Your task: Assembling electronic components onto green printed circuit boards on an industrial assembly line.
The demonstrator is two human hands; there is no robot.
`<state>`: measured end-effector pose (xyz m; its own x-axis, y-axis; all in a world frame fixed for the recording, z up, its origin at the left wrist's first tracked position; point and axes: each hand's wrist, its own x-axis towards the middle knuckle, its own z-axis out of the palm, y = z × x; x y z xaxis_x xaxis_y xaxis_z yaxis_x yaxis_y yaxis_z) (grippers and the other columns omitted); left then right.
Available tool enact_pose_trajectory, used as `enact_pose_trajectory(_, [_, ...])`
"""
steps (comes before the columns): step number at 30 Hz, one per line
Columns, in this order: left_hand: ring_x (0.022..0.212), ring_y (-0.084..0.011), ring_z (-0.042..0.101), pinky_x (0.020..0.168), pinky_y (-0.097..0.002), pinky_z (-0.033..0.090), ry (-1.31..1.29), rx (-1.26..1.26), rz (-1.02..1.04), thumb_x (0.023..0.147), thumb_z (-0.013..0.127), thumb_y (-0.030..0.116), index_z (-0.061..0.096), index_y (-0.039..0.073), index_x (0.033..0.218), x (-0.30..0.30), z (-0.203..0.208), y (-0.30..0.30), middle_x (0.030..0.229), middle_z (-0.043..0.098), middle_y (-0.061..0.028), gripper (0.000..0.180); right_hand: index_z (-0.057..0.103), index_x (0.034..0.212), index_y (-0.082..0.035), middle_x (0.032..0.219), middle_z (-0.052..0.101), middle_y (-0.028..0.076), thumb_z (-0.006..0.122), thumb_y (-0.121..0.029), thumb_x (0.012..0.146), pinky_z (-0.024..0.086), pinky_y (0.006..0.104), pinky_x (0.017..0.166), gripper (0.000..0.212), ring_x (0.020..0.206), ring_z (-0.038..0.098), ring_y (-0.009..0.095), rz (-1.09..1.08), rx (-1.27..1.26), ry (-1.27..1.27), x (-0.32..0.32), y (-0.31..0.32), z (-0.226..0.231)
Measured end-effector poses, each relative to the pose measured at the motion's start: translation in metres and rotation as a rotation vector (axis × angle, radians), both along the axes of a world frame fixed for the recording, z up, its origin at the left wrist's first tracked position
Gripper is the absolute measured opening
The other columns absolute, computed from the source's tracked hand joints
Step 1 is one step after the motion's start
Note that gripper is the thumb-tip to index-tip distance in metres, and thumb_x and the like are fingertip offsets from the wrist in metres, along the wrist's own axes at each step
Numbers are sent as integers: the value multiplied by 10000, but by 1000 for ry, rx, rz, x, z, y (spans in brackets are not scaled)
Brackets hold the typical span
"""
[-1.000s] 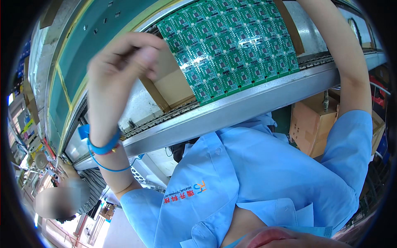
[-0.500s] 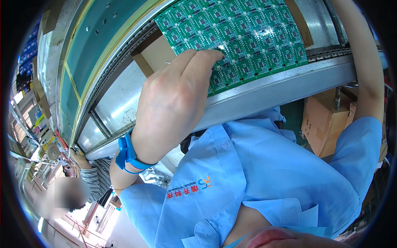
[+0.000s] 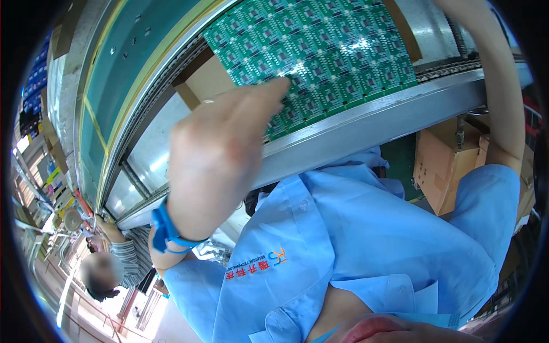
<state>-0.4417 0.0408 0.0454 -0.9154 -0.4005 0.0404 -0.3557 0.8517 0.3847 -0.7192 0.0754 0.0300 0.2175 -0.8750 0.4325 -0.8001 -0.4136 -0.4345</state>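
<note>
A large green circuit board panel point(image 3: 337, 51), made up of many repeated small boards with chips, lies across the metal rails of a conveyor. My left hand point(image 3: 220, 140), with a blue strap point(image 3: 166, 228) round its wrist, is over the panel's near left part. Its fingers are bent and pressed together, with the tips at the panel's surface; whatever they may hold is hidden, and the hand is blurred. My right arm point(image 3: 503, 97) reaches up along the right side, past the conveyor's end. The right hand point(image 3: 454, 7) is mostly cut off by the top edge, its fingers out of sight.
A metal rail point(image 3: 366, 123) runs along the conveyor's near side. Cardboard point(image 3: 209, 83) lies under the panel's left end. Farther left, a green surface point(image 3: 123, 74) carries several small parts. A cardboard box point(image 3: 443, 166) stands below right. Another person in a striped sleeve point(image 3: 131, 257) is at the far left.
My left hand has drawn back a little to the left and nearer to me over the panel. The whole view has shifted slightly. The right arm stays raised at the right.
</note>
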Motion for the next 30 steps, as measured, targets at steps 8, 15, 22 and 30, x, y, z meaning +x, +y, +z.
enact_pose_trajectory(8, [876, -175, 678, 732, -247, 547, 255, 573, 348, 921, 568, 42, 623, -55, 1138, 13, -5, -27, 1004, 689, -146, 245, 653, 927, 16, 849, 587, 98, 644, 39, 771, 470, 350, 593, 158, 685, 595, 238, -8, 482, 23, 30, 53, 11])
enact_pose_trajectory(15, [884, -167, 673, 749, -231, 539, 266, 756, 433, 914, 581, 39, 619, -70, 1107, 15, 0, -31, 977, 688, -153, 225, 605, 1013, -66, 743, 554, 56, 609, 55, 747, 439, 307, 544, 293, 676, 599, 211, 6, 208, 125, 24, 67, -14])
enact_pose_trajectory(22, [752, -111, 638, 683, -215, 517, 282, 671, 342, 909, 601, 55, 615, -51, 1085, 26, -15, -40, 871, 667, -84, 206, 604, 979, -50, 798, 611, 67, 615, 53, 735, 462, 320, 540, 265, 662, 615, 230, 39, 140, 125, 27, 67, -15])
enact_pose_trajectory(30, [750, -84, 576, 648, -190, 456, 302, 745, 393, 916, 580, 37, 616, -42, 1039, 30, -19, -37, 893, 627, -62, 150, 607, 979, -32, 858, 647, 71, 621, 48, 735, 486, 324, 564, 257, 686, 625, 247, 49, 107, 201, 26, 67, -14])
